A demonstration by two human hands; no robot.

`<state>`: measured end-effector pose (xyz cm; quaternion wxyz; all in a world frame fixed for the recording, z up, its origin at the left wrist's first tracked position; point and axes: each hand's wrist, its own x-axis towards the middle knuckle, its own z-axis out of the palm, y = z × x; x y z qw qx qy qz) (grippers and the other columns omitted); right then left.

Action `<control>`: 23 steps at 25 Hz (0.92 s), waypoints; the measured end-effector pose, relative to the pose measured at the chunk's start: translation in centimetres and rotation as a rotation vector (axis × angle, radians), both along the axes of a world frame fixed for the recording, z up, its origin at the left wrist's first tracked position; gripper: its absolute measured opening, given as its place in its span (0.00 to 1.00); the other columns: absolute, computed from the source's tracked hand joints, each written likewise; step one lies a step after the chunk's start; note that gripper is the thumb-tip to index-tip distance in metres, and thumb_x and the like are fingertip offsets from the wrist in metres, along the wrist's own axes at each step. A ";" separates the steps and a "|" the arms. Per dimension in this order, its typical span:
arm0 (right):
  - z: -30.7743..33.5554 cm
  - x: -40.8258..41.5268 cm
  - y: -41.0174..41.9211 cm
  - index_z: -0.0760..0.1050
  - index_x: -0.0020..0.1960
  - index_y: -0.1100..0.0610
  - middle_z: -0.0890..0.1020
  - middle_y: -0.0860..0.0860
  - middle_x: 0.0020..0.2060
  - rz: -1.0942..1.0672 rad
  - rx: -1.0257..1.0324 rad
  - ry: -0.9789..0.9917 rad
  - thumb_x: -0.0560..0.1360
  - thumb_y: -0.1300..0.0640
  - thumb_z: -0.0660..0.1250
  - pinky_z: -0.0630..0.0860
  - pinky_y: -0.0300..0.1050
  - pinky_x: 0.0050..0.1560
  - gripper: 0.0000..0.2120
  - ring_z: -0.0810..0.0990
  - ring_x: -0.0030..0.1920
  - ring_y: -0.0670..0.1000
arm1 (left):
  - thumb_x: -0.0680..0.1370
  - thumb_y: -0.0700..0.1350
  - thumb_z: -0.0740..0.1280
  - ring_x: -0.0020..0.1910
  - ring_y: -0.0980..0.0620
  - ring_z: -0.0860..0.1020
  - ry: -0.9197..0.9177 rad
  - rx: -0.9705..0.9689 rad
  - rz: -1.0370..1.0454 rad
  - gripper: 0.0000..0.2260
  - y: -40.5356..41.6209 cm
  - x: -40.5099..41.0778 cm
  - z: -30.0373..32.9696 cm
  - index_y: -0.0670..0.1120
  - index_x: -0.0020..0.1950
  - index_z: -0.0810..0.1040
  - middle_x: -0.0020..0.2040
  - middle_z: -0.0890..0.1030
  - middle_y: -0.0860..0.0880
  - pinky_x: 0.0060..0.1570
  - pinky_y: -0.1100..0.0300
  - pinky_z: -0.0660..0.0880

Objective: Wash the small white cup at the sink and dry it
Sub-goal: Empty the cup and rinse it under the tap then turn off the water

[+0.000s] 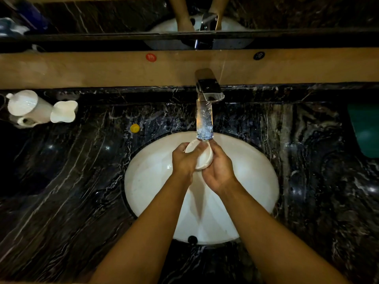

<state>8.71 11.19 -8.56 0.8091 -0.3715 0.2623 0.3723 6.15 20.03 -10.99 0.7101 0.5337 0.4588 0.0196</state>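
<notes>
**Cup held under running tap, both hands on it**

One small white cup [202,158] is seen, held over the white oval sink [256,171] approx. at its back half, just below the tap spout [209,93]. A stream of water [204,121] is being run from the spout, reaching the cup's rim. The cup is tilted, its opening turned toward the left.

Two hands are counted. The left hand [184,160] is curled round the cup's left side, fingers wrapped over the rim. The right hand [220,171] is cupped against the cup's right and lower side, thumb laid along the wall. The cup is gripped between them; whether anything is in the cup cannot be told.

On the dark marble worktop [71,191], left rear, a white ceramic group is set: one lidded pot [24,103], one wavy-rimmed dish [64,111] touching it, and one smaller white piece [25,121] in front; contents not visible. One small yellow cap [135,128] is lying near the sink's left rear edge. One dark drain hole [192,239] is seen at the sink's near wall. Two round stickers are stuck on the tan ledge behind: one red [151,57], one black [258,55]
</notes>
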 end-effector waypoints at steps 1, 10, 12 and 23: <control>0.1 0.2 -0.1 0.75 0.71 0.60 0.81 0.61 0.60 0.032 -0.003 0.008 0.82 0.50 0.62 0.73 0.60 0.68 0.21 0.81 0.60 0.59 | 0.69 0.53 0.80 0.45 0.50 0.86 -0.021 0.045 -0.034 0.14 0.1 -0.1 0.1 0.49 0.49 0.83 0.44 0.87 0.50 0.40 0.55 0.84; 0.2 1.9 -1.0 0.82 0.58 0.52 0.87 0.59 0.53 0.396 -0.303 -0.038 0.79 0.44 0.65 0.83 0.67 0.51 0.16 0.85 0.55 0.61 | 0.78 0.39 0.70 0.50 0.53 0.81 -0.164 0.375 -0.433 0.10 2.1 -0.4 1.3 0.54 0.54 0.78 0.50 0.83 0.55 0.45 0.63 0.76; 0.0 1.7 -0.8 0.82 0.57 0.53 0.86 0.59 0.53 0.341 -0.341 -0.101 0.78 0.46 0.64 0.83 0.65 0.51 0.16 0.85 0.55 0.60 | 0.77 0.35 0.68 0.53 0.51 0.80 -0.171 0.387 -0.401 0.15 1.7 -0.8 1.3 0.53 0.57 0.76 0.52 0.82 0.53 0.45 0.63 0.76; -1.1 -0.8 -0.3 0.82 0.45 0.41 0.87 0.45 0.42 0.214 -0.578 -0.566 0.77 0.45 0.59 0.79 0.42 0.44 0.12 0.85 0.44 0.45 | 0.81 0.48 0.61 0.47 0.41 0.81 0.049 -0.289 0.111 0.13 -0.2 0.5 0.9 0.43 0.55 0.80 0.48 0.83 0.39 0.49 0.47 0.75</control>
